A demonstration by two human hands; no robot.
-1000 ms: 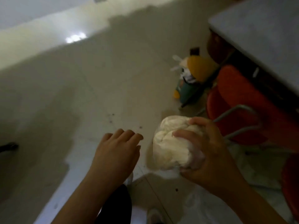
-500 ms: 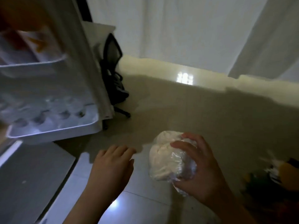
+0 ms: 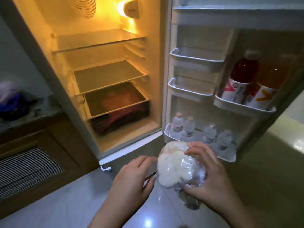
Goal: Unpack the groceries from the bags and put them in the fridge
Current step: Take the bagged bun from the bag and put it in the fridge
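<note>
Two hands low in frame, over the tiled floor [image 3: 69,206]. Right hand [image 3: 212,180] grips a clear plastic bag [image 3: 179,168] of pale, lumpy food: fingers curled over the top, thumb under the bottom edge. Left hand [image 3: 131,176] is just beside the bag on its left, fingers loosely bent, tips at or nearly at the plastic; can't tell if it actually holds anything. A loose tail of plastic hangs below the right hand.

Bag is in the air in front of the fridge [image 3: 105,83], not inside, roughly level with the bottom edge of the fridge and just in front of the lowest door bin.

Fridge door [image 3: 204,38] stands open to the right. Lowest bin: four small water bottles [image 3: 189,127] upright in a row. Higher up, on the outer side, a bin with two big bottles [image 3: 241,79], one red, one orange, standing side by side. Two smaller bins to their left; contents not visible.

Fridge interior is lit yellow by the lamp [image 3: 130,9] at top right. Two glass shelves [image 3: 108,76], bare as far as visible. Drawer [image 3: 118,106] at the bottom with something dark red inside, too blurred to identify.

Left of the fridge: wooden cabinet [image 3: 32,162] with a slatted front, desk [image 3: 26,112] on top carrying a blurry blue-and-white bundle [image 3: 11,99].
</note>
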